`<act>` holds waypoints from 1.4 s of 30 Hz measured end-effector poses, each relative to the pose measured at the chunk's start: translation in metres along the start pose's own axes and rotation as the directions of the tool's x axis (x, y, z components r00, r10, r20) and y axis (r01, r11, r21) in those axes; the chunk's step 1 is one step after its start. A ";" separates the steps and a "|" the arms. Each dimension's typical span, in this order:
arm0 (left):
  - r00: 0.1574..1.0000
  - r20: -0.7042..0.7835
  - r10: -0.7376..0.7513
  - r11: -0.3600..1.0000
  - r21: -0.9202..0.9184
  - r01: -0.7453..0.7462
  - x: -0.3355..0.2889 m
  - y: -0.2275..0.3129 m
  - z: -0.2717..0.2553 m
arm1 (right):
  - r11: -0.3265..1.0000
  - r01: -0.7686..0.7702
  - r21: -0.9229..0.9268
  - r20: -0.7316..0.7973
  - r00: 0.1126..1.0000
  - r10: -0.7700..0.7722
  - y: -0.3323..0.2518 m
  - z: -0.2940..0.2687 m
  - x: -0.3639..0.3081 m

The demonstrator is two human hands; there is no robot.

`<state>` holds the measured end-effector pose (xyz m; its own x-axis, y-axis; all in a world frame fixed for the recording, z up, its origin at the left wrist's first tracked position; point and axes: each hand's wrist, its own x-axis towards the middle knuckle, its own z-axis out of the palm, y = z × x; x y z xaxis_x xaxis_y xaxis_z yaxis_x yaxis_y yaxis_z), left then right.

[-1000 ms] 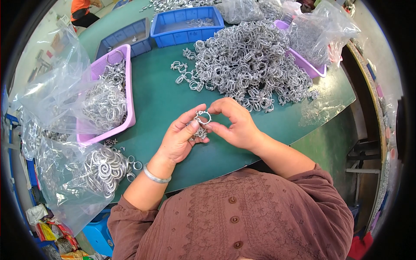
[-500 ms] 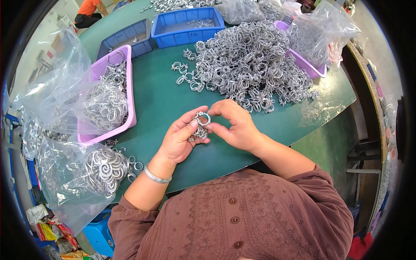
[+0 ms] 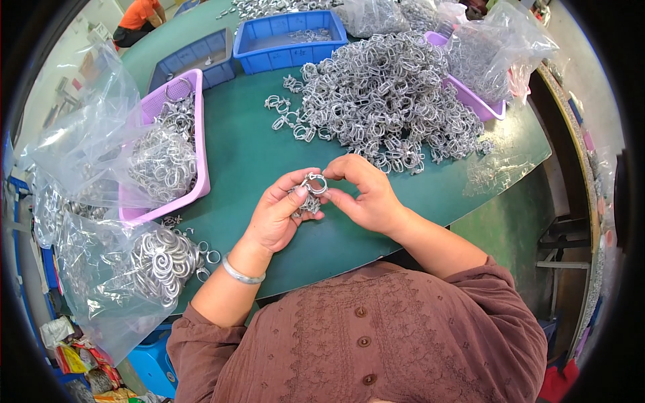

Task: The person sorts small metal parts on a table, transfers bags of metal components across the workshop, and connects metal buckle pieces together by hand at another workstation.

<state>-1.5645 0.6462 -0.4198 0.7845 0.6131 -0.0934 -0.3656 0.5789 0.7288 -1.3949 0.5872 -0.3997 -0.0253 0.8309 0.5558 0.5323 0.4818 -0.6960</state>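
Note:
Over the near part of the green table, my two hands meet at a silvery metal ring [image 3: 324,183]. My left hand [image 3: 270,218] is closed, thumb on the ring's left side, and a small bunch of grey metal pieces [image 3: 308,206] sits in its curled fingers. My right hand [image 3: 368,196] pinches the ring's right side between thumb and forefinger. Beyond the hands, a large heap of grey metal ring fittings [image 3: 383,94] covers the table. To the left, shiny loose rings [image 3: 161,258] lie in a pile partly inside a clear plastic bag [image 3: 101,289].
A pink basket [image 3: 203,154] of metal pieces stands at the left. Farther back are a blue bin [image 3: 292,57] and a grey-blue bin [image 3: 211,72]. A purple basket [image 3: 494,111] holds a bagged load at right. Someone in orange [image 3: 138,15] is at the far left.
My hands keep nearly the same place and grip on the ring. The person in orange at the far left has shifted slightly.

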 end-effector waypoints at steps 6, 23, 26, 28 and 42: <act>1.000 -0.018 0.019 1.000 0.002 -0.019 0.001 -0.001 0.000 | 1.000 -0.019 0.009 0.023 1.000 0.019 0.001 0.000 -0.002; 0.998 -0.056 0.001 0.999 0.036 0.001 -0.001 0.003 0.003 | 0.999 -0.051 -0.011 0.081 0.995 0.052 0.000 0.000 -0.002; 0.999 -0.053 0.000 1.000 0.026 0.002 -0.001 0.003 0.003 | 0.998 -0.054 -0.011 0.085 0.995 0.055 0.000 -0.001 -0.002; 0.999 -0.052 -0.004 1.000 0.019 0.005 0.000 0.003 0.003 | 0.999 -0.049 -0.003 0.088 0.995 0.049 0.000 -0.001 -0.002; 0.998 -0.059 -0.012 1.000 0.015 0.013 -0.002 0.002 -0.001 | 0.996 -0.084 0.017 0.108 0.991 0.081 -0.004 0.000 -0.003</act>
<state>-1.5670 0.6463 -0.4187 0.7578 0.6369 -0.1420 -0.3481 0.5786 0.7376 -1.3969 0.5827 -0.3991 -0.0732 0.8925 0.4451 0.5182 0.4153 -0.7477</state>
